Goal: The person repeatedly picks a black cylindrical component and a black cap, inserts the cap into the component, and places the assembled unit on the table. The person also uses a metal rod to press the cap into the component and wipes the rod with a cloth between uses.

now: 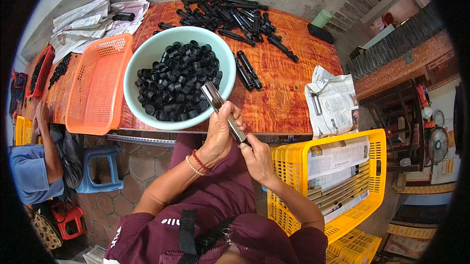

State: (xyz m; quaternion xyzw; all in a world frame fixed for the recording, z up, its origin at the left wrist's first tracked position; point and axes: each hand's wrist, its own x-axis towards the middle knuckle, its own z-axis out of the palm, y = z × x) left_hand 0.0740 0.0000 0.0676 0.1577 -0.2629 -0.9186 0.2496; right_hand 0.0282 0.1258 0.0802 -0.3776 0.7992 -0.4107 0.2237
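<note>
My left hand (pixel 221 134), with beaded bracelets at the wrist, is wrapped round a shiny metal tube (pixel 212 94) that slants up to the left. Its far end overlaps the near rim of a pale green basin (pixel 131 95) heaped with small black ring-shaped caps (pixel 176 80). At the tube's near end my right hand (pixel 259 162) is closed, thumb and fingers round it. Something black shows at that end, mostly hidden by the fingers.
Black and silver tubes (pixel 230 19) lie piled at the back of the wooden table (pixel 289 102). An orange basket (pixel 93 127) stands left, newspaper (pixel 335 107) right. Metal tubes (pixel 342 185) fill part of a yellow crate (pixel 379 181). Another person (pixel 36 166) sits at far left.
</note>
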